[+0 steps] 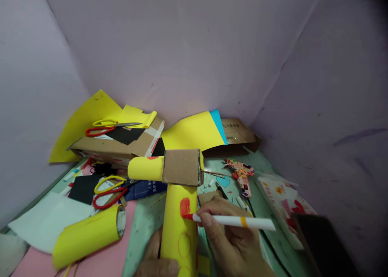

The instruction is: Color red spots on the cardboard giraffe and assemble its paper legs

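A yellow paper-covered tube [176, 212] stands up before me, joined at its top to a cardboard square [182, 167] with a shorter yellow tube [145, 168] sticking out to the left. My left hand [159, 259] is wrapped round the lower part of the upright tube. Pinched in my right hand [228, 232] is a white marker [242, 221] with an orange band, its red tip touching the tube just below a filled red patch [185, 207]. Lower down, red outlined ovals show on the yellow paper.
Two red-and-yellow scissors [110, 192] lie left, one on a cardboard box [121, 145]. A loose yellow tube [87, 236] rests on pink paper. To the right are a patterned glue gun [241, 175], a plastic packet [281, 206] and a dark object [325, 242]. Walls enclose the table.
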Action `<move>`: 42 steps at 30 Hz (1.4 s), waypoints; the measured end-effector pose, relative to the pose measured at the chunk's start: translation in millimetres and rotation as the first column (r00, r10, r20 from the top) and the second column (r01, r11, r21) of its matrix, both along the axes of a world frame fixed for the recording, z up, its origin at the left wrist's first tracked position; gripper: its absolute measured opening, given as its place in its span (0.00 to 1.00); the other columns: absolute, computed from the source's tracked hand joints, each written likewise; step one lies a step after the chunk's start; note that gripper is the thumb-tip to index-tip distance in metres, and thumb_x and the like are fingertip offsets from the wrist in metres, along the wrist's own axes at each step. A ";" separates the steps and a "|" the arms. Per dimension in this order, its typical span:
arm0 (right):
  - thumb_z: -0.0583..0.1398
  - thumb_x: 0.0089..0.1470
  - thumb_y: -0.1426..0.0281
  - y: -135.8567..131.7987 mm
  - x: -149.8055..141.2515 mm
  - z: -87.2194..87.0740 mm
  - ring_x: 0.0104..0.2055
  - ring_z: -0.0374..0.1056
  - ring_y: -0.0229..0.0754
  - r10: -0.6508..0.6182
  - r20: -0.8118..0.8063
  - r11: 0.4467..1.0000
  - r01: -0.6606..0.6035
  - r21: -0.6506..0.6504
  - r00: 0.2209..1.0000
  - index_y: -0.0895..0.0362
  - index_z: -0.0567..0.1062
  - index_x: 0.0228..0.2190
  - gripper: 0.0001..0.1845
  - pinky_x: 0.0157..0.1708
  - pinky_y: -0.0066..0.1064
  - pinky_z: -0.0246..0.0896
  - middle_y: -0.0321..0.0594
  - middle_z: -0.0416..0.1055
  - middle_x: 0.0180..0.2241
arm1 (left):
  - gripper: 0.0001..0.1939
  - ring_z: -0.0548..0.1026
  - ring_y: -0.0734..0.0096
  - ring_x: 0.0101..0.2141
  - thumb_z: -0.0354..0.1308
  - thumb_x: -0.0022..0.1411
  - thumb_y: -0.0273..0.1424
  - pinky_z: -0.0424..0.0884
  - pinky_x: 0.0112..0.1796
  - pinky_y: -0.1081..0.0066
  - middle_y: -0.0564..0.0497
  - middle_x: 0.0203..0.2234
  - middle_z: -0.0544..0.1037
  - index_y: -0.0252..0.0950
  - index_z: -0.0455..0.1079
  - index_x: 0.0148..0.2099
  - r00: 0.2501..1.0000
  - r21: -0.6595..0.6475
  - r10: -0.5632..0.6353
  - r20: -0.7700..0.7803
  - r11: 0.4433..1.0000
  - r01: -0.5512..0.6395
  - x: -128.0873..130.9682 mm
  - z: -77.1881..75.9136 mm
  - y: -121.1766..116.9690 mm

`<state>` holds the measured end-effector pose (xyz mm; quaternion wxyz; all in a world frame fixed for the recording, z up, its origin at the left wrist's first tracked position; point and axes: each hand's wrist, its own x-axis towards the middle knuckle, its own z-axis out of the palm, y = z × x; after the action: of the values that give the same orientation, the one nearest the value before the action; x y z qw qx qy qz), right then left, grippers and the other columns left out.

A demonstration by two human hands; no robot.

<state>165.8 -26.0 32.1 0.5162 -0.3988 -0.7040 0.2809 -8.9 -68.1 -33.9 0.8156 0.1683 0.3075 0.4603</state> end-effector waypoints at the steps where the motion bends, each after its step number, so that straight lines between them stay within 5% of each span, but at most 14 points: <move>1: 0.56 0.60 0.69 0.1 -0.3 0.5 0.27 0.69 0.41 -0.008 -0.005 1.000 0.008 0.005 1.000 0.54 0.76 0.29 0.10 0.26 0.31 0.63 0.38 0.73 0.25 | 0.52 0.76 0.44 0.48 0.71 0.39 0.29 0.69 0.48 0.54 0.44 0.40 0.82 0.35 0.52 0.66 1.000 -0.015 0.011 0.003 1.000 -0.011 0.4 0.0 -0.3; 15: 0.57 0.59 0.72 1.3 -0.1 -0.9 0.27 0.70 0.41 -0.010 -0.017 1.000 0.011 0.028 1.000 0.55 0.75 0.30 0.08 0.27 0.31 0.64 0.39 0.74 0.26 | 0.49 0.76 0.43 0.47 0.70 0.42 0.34 0.69 0.47 0.53 0.42 0.43 0.81 0.36 0.55 0.65 0.999 0.062 -0.044 -0.012 0.997 0.045 -2.7 -5.3 1.3; 27: 0.59 0.58 0.76 4.1 -1.0 -4.4 0.29 0.71 0.34 -0.066 -0.150 0.996 0.075 0.056 0.986 0.49 0.75 0.32 0.09 0.31 0.24 0.64 0.29 0.75 0.27 | 0.49 0.75 0.41 0.48 0.69 0.44 0.34 0.69 0.48 0.52 0.42 0.43 0.81 0.38 0.54 0.66 0.996 0.093 -0.075 -0.050 0.992 0.079 -5.5 -1.7 3.7; 42: 0.58 0.61 0.73 4.0 -2.2 -7.6 0.32 0.69 0.37 -0.093 -0.170 0.995 0.097 0.014 0.981 0.49 0.74 0.34 0.07 0.34 0.30 0.62 0.31 0.73 0.30 | 0.46 0.76 0.42 0.48 0.68 0.44 0.32 0.68 0.49 0.51 0.42 0.44 0.81 0.38 0.56 0.65 0.999 0.063 -0.052 0.011 0.997 0.051 -3.5 -5.3 -0.8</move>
<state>163.5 -22.0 24.5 0.5913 -0.4008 -0.6410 0.2807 -12.4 -68.8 -39.2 0.8234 0.1989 0.2834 0.4497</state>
